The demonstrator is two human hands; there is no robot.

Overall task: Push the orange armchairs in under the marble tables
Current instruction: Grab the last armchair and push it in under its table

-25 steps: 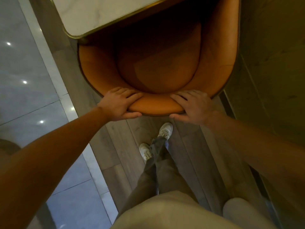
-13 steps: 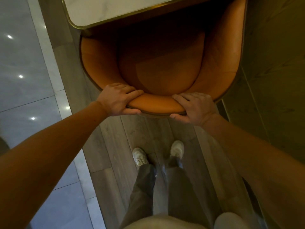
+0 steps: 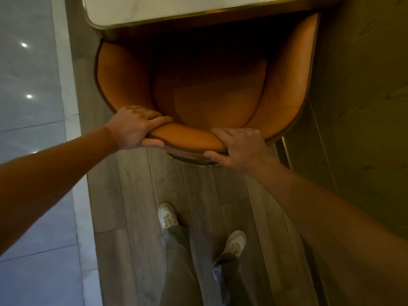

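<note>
At the backrest rim of the orange armchair (image 3: pixel 205 85), already partly under the marble table (image 3: pixel 176 9), push evenly with left hand (image 3: pixel 134 127) and right hand (image 3: pixel 239 146), each grip clamped on the rim, clear of the wall (image 3: pixel 364 85).

Head view, steeply downward, close.

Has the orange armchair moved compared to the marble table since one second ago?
Yes. The orange armchair has slid forward, further under the marble table, whose edge now covers more of the seat.
</note>
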